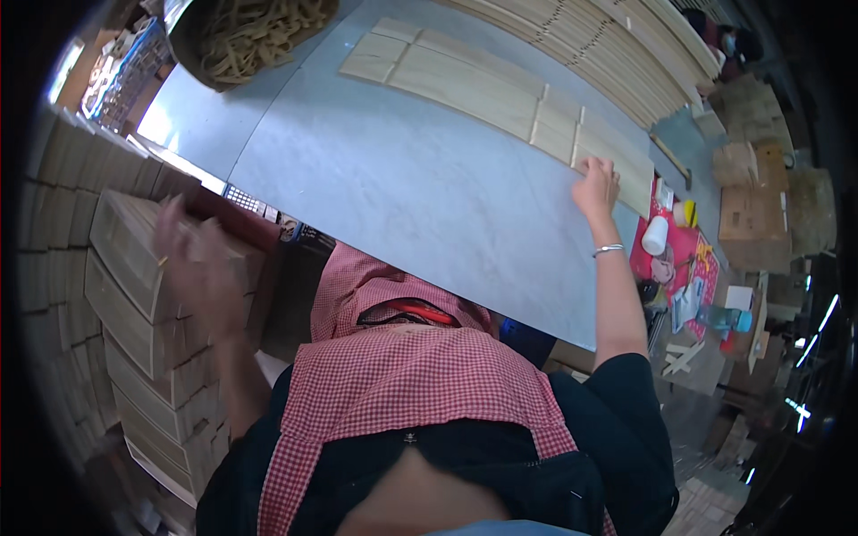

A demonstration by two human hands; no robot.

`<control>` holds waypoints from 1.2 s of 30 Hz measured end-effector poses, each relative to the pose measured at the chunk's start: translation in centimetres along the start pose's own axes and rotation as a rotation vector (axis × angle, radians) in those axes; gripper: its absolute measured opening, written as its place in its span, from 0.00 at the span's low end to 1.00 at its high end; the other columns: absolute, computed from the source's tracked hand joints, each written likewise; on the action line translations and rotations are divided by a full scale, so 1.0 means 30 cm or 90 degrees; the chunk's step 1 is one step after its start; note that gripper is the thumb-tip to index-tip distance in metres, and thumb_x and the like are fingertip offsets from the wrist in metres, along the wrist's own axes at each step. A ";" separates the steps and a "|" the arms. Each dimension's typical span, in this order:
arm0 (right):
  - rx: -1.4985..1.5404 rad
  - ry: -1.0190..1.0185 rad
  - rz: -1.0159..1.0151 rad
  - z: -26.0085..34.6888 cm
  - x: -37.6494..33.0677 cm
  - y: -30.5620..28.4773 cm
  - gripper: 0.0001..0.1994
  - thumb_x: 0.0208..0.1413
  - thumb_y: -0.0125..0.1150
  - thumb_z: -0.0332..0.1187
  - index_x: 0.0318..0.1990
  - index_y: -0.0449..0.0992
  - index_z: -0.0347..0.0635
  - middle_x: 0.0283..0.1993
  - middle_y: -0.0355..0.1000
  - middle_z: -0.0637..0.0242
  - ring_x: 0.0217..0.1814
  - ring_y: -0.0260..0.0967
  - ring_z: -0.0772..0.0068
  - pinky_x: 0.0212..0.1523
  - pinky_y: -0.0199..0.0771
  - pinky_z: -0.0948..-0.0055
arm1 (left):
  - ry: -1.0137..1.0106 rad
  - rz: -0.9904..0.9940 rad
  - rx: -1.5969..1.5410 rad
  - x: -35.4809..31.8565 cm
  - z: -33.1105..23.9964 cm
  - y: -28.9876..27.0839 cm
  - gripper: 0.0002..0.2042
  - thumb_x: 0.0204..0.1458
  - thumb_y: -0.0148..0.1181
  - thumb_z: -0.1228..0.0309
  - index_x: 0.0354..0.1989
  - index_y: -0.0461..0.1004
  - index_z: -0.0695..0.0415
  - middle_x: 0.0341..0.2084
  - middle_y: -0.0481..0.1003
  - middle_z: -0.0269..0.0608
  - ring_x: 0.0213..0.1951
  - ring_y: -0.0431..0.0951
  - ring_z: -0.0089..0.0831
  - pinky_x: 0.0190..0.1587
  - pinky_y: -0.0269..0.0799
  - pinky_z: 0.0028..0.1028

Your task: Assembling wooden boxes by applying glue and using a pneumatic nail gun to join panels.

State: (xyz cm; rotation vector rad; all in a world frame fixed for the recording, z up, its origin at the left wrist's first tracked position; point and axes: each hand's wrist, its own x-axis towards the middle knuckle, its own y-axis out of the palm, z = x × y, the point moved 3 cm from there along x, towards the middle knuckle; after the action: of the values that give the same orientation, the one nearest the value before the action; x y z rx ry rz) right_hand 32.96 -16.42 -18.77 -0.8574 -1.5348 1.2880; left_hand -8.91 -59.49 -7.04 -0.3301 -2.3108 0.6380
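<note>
A long pale wooden panel [474,85] with narrow crosswise grooves or strips lies flat on the grey-white table [375,179]. My right hand [597,186] is at its near edge toward the right end, fingers bent and closed on the wood. Off the table's left side, my left hand [192,250] is smeared by motion. It hovers over or beside a stack of pale wooden pieces [130,237], and I cannot make out whether it touches them or holds anything.
A container of tan bands or strips [255,40] stands at the far left. Long wooden strips [590,45] are piled along the back. To the right are a red cloth [684,246], a white bottle [655,235], a yellow-rimmed roll [685,213] and cardboard boxes [755,214]. Another person [733,40] is at the far right.
</note>
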 end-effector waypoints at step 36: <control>0.239 -0.108 0.057 0.152 -0.226 -0.249 0.11 0.57 0.61 0.32 0.46 0.77 0.41 0.27 0.78 0.54 0.28 0.76 0.46 0.31 0.73 0.54 | 0.279 0.648 0.310 0.246 -0.142 0.746 0.11 0.59 0.51 0.76 0.50 0.72 0.56 0.40 0.81 0.45 0.41 0.81 0.45 0.43 0.78 0.40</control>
State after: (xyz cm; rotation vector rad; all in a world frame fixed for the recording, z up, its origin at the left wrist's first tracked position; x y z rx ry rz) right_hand 31.26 -25.72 -13.02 -0.5924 -1.3315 1.6842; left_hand -10.05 -36.11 -12.06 -1.2788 -1.3859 1.4009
